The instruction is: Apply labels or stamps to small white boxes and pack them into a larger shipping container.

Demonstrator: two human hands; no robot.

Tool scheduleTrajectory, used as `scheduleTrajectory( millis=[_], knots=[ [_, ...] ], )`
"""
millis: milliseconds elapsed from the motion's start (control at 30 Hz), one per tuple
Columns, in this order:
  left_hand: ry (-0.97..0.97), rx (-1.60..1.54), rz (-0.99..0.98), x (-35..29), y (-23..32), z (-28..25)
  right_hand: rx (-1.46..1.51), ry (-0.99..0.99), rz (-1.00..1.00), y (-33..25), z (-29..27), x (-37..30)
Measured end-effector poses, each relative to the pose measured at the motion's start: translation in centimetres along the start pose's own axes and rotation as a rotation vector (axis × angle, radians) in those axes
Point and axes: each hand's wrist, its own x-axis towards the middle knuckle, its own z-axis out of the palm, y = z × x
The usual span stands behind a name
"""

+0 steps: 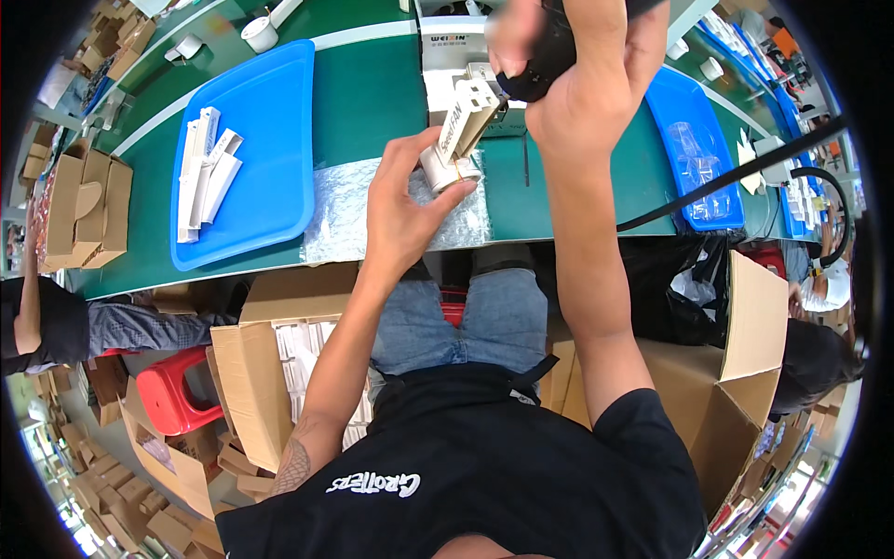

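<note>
A white plastic housing [463,124], with a round base and a slanted flat arm, is gripped by my left hand [405,196], thumb and fingers closed around the base. Over the upper end of its arm, my right hand [587,98] is wrapped around a black power screwdriver [543,65]. The tool's slim tip points down at the housing; whether it touches a screw I cannot make out. Under my left hand lies a sheet of clear bubble wrap [340,210] on the green table [368,98].
On the left, a blue tray [270,177] holds several white plastic strips [207,177]. Another blue tray [712,205] with clear plastic parts is on the right. Beyond my hands stands a white box [452,47]. Open cartons [251,373] flank my lap, and a black cable [736,177] crosses the right side.
</note>
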Motion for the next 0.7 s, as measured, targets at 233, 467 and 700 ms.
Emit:
scheduleTrajectory(
  millis=[233, 467, 700],
  knots=[
    [-0.007, 0.117, 0.007, -0.4, 0.3, -0.5, 0.099, -0.107, 0.148, -1.0, -0.7, 0.9],
    [0.028, -0.067, -0.055, -0.2, -0.3, 0.0, 0.009, -0.053, -0.204, 0.7, -2.8, 5.8],
    [0.031, -0.065, -0.061, -0.3, -0.1, -0.3, -0.079, -0.155, -0.105, 1.8, -1.9, 5.7]
  ],
)
